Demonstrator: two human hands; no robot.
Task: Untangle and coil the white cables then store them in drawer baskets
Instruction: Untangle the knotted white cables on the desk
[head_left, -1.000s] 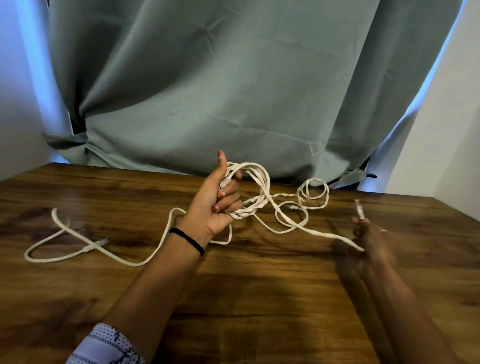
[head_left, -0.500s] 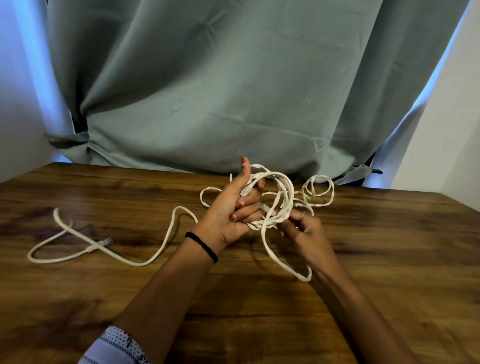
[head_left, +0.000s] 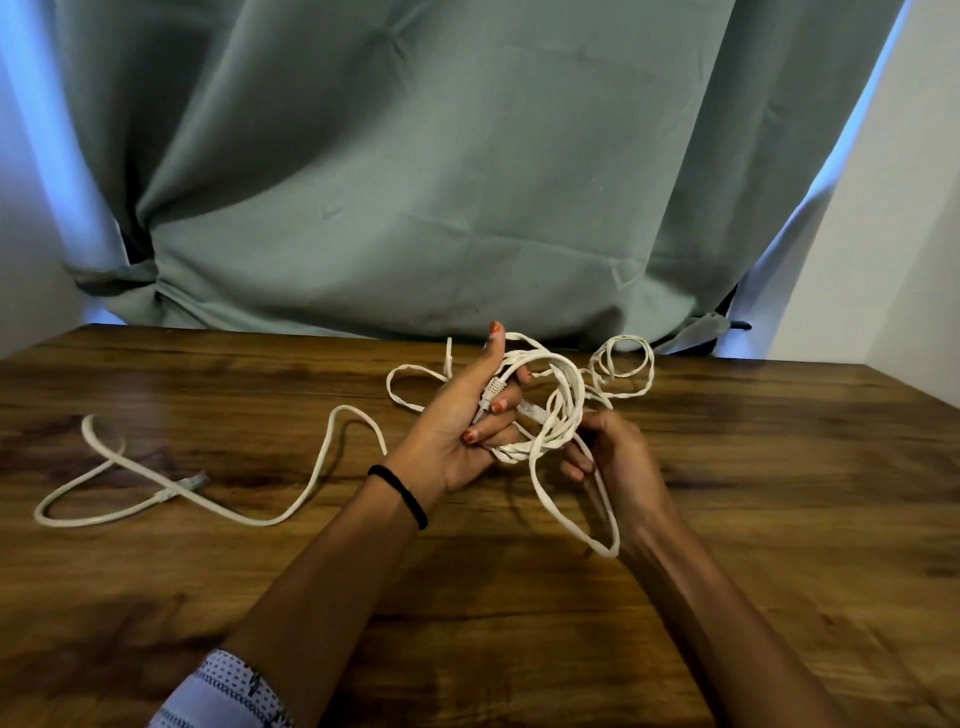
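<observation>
A tangle of flat white cables (head_left: 563, 387) is held just above the wooden table (head_left: 779, 519) near its far middle. My left hand (head_left: 462, 431) grips the bundle, fingers curled over the strands and a grey plug. My right hand (head_left: 615, 462) sits just right of it, pinching a strand at the bundle; a long loop (head_left: 576, 525) hangs from there toward me. One cable tail (head_left: 306, 483) runs left across the table and ends in a loop with a grey plug (head_left: 195, 480). Small coils (head_left: 623, 364) lie behind the hands.
A grey-green curtain (head_left: 415, 182) hangs right behind the table's far edge. White walls stand at both sides. A black band is on my left wrist. No drawer baskets are in view.
My right hand came in from the far right, where it held a cable end, to the bundle. The stretched strand now sags as a loop. My left hand shifted slightly right.
</observation>
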